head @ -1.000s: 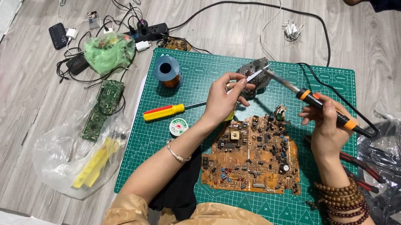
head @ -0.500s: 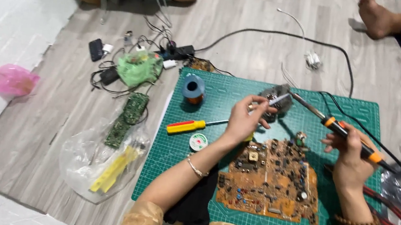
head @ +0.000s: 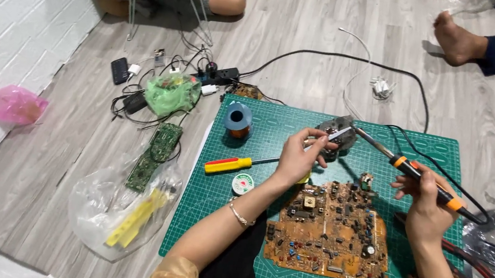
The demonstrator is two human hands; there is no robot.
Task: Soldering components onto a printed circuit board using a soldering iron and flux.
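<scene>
Both hands sit as before: left hand (head: 299,158) pinching tweezers (head: 328,136), right hand (head: 427,204) gripping the iron (head: 421,176). Its tip meets the tweezers; only the view shifted (board (head: 329,233) beneath, between them).

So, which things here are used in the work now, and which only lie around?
In use:
left hand with tweezers
right hand with soldering iron
brown circuit board
green cutting mat

Lying about:
yellow-red screwdriver
wire spool
green circuit board
pink bag
</scene>
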